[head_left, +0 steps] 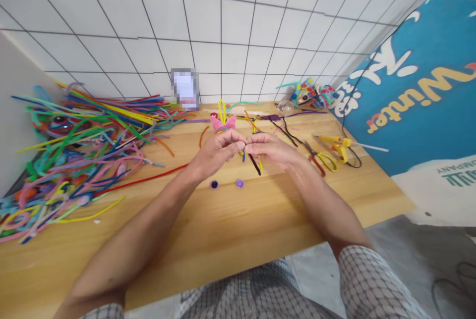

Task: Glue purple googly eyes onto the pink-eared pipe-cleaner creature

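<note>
My left hand (225, 146) and my right hand (268, 148) meet at the fingertips above the middle of the table. Both are closed in a pinch on a black pipe cleaner (255, 164), whose free end hangs down toward me. Just behind the hands lies a pink pointed craft piece (223, 123) with a yellow loop (222, 110) on top, partly covered by my left hand. Nearer to me sit two small purple discs, one with a black centre (214, 185) and one lighter purple (240, 184).
A big heap of coloured pipe cleaners (107, 126) spreads over the left side. Scissors (316, 158) and a yellow glue gun (339, 146) with its cable lie at the right. A phone-like screen (185, 89) leans on the tiled wall. Decorated crafts (307, 93) stand at the back right.
</note>
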Demonstrator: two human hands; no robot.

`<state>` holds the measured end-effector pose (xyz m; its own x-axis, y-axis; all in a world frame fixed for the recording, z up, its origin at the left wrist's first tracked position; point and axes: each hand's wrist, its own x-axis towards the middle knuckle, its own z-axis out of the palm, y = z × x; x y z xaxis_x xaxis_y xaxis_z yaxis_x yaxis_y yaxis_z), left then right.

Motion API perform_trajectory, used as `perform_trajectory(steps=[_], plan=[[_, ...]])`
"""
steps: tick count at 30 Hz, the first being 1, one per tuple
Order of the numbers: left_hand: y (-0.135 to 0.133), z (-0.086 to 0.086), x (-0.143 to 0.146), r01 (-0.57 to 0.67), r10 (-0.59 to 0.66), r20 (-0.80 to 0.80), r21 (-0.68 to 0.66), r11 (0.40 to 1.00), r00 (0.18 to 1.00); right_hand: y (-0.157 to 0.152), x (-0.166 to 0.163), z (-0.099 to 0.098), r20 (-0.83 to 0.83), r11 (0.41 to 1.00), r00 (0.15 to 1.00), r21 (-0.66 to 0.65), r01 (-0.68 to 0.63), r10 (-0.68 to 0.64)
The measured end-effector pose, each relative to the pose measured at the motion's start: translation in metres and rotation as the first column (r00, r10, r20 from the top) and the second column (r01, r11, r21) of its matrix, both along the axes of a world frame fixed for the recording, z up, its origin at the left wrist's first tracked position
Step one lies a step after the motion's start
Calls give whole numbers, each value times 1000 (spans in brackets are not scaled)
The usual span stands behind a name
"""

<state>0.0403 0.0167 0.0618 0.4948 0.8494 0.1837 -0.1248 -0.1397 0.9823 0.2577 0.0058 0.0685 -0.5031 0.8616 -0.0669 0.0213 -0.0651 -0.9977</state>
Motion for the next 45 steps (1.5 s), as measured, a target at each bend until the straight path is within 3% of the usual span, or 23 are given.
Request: perform_trajectory(steps=[5, 8, 12, 15, 18, 20, 23, 27, 32, 34, 39, 42, 45], plan=[[-7, -8, 11, -91, 95, 64, -66, 994, 993, -1, -5, -3, 21, 996, 999, 85, 41, -43], [-17, -13, 23, -114, 167, 195, -255, 960, 966, -1, -10, -7, 27, 987, 996, 139, 85, -89], [-24, -15, 31, -47, 225, 332, -467, 883, 916, 2, -12, -12, 22, 985, 992, 124, 122, -126], [-16, -12, 24, -9, 135, 291, -395, 918, 947, 4, -7, -10, -13, 991, 993, 58, 121, -121], [-3, -8, 12, 10, 17, 143, -185, 983, 990, 4, -2, -6, -4, 995, 996, 17, 94, -94], [2, -6, 5, 11, -7, 57, -69, 998, 998, 3, -1, -4, 5, 998, 998, 8, 70, -70], [3, -6, 1, -14, 14, 4, 3, 1000, 1000, 2, -1, -4, 15, 999, 999, 17, 51, -51], [-7, -13, 14, -78, 85, 102, -64, 995, 991, 3, -6, -10, 33, 993, 996, 89, 78, -82], [-20, -23, 31, -110, 245, 288, -413, 904, 926, 5, -13, -19, 7, 982, 988, 113, 154, -156], [-17, -21, 28, -100, 206, 251, -377, 921, 946, 6, -11, -18, 3, 989, 991, 70, 131, -132], [0, -7, 7, 38, -31, 64, -106, 994, 997, 5, 1, -8, 49, 999, 998, 25, 29, -30], [2, -6, 4, 7, -5, 27, -61, 998, 1000, 4, 2, -6, 58, 999, 998, 48, 14, -16], [-3, -10, 10, -62, 76, 102, -136, 989, 992, 2, -2, -7, 65, 992, 997, 118, 40, -48]])
